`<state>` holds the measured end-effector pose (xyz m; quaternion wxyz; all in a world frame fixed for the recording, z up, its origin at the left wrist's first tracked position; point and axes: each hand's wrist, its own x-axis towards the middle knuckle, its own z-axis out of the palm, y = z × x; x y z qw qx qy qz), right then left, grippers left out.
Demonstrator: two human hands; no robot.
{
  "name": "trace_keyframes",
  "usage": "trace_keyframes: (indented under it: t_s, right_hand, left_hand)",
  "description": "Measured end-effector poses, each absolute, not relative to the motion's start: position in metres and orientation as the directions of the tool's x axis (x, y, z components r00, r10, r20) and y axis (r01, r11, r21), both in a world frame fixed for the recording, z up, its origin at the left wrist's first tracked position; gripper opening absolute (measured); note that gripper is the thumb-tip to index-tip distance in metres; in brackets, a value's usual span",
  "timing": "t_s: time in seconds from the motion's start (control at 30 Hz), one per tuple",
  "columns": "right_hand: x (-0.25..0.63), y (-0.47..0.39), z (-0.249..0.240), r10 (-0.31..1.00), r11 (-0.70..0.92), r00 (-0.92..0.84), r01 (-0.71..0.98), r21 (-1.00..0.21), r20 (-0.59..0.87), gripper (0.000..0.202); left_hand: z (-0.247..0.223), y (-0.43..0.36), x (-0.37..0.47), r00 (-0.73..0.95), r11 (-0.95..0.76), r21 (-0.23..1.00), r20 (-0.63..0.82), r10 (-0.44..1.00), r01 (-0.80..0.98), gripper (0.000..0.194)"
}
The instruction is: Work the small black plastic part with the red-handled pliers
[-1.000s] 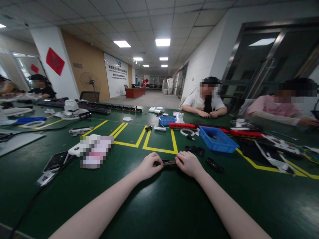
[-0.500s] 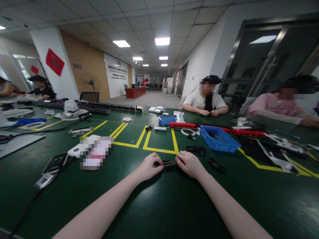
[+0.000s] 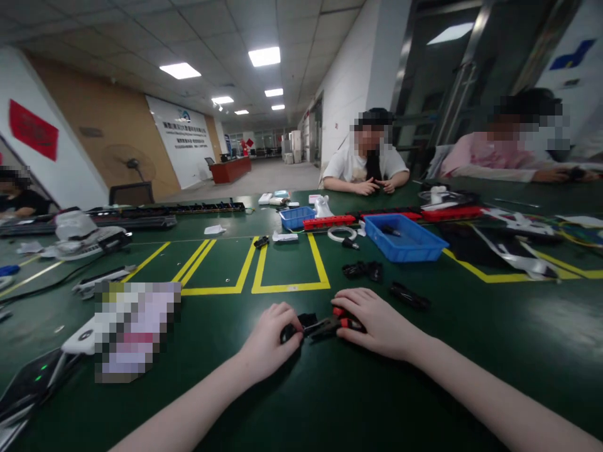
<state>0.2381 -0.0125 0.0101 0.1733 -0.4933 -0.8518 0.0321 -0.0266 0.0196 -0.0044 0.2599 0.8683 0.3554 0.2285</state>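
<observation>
My right hand (image 3: 374, 320) is closed around the red handles of a pair of pliers (image 3: 325, 328). Their dark jaws point left, toward my left hand (image 3: 276, 336). That hand pinches a black cable (image 3: 307, 318), partly hidden by the fingers, close to the tips of the jaws. I cannot make out whether the jaws touch the cable. Just beyond my right hand lie two black cable bundles, one (image 3: 362, 270) straight ahead and another (image 3: 409, 295) to the right, on the green table (image 3: 301, 402).
A blue tray (image 3: 405, 251) and a smaller blue tray (image 3: 296, 218) stand farther back, near red strips (image 3: 330, 222) and a white coiled cable (image 3: 342, 235). Left are a phone-like device (image 3: 32, 383) and a blurred flat object (image 3: 141, 333). Two people sit across at right.
The view has turned rightward. The red plier handles now show in my right hand, whose grip has moved back from the left hand. The facing person's hands have parted slightly.
</observation>
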Motion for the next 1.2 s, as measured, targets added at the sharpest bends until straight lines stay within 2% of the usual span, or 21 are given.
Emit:
trace_keyframes:
  t_s: [0.13, 0.3, 0.6, 0.8, 0.97, 1.1, 1.2]
  right_hand:
    - [0.26, -0.032, 0.012, 0.884, 0.466, -0.431, 0.842, -0.271, 0.182, 0.062]
    - [0.272, -0.043, 0.014, 0.91, 0.415, -0.396, 0.871, -0.261, 0.124, 0.056]
    - [0.285, -0.05, -0.009, 0.85, 0.469, -0.392, 0.867, -0.166, 0.352, 0.055]
    - [0.287, -0.052, -0.008, 0.842, 0.477, -0.387, 0.859, -0.185, 0.375, 0.056]
    - [0.285, -0.054, -0.005, 0.825, 0.495, -0.4, 0.852, -0.17, 0.399, 0.054]
    - [0.284, -0.054, -0.001, 0.779, 0.533, -0.445, 0.841, -0.093, 0.441, 0.053]
    - [0.288, -0.054, 0.001, 0.684, 0.596, -0.522, 0.803, 0.023, 0.51, 0.051]
  left_hand:
    - [0.0, 0.019, -0.022, 0.695, -0.617, 0.608, 0.144, 0.704, 0.5, 0.006]
    - [0.005, 0.027, -0.015, 0.722, -0.639, 0.56, 0.102, 0.685, 0.527, 0.002]
    - [0.014, 0.027, -0.015, 0.739, -0.62, 0.598, 0.068, 0.67, 0.508, 0.01]
    - [0.013, 0.029, -0.017, 0.744, -0.591, 0.612, 0.008, 0.668, 0.525, 0.012]
    - [0.012, 0.029, -0.016, 0.753, -0.624, 0.593, 0.044, 0.656, 0.509, 0.013]
    - [0.012, 0.028, -0.017, 0.753, -0.644, 0.583, 0.083, 0.653, 0.495, 0.012]
    - [0.01, 0.028, -0.018, 0.753, -0.667, 0.565, 0.117, 0.648, 0.486, 0.013]
